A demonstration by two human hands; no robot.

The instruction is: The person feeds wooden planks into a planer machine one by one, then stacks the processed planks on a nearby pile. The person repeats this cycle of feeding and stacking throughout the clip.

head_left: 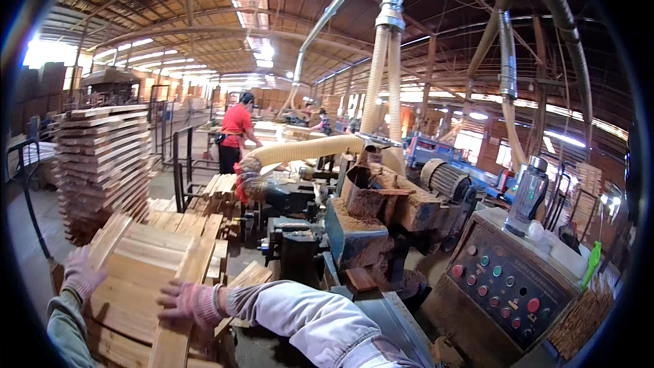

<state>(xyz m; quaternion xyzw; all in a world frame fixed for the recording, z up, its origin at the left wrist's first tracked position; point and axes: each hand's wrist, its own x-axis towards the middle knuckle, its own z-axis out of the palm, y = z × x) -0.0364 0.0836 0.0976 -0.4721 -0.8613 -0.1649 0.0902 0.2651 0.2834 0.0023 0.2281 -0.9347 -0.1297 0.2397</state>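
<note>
Step looks like handling boards on layered board stack (129, 293). Left hand (83, 274) half-curled at short board (110, 237), stack's left edge; right hand (182, 301) part-spread across long board (196, 260), right edge. Can't tell if either grips. Next move needs even 2-hand control. Control panel (507, 286) right; 1 person in red (233, 126) beyond; roofed workshop, duct hose (306, 151).

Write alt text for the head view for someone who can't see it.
A gloved left hand touches a pale board, and a gloved right hand lies on another board, under a workshop roof. To the right stand a sawdusty machine and a control panel; a person in red stands beyond.
</note>
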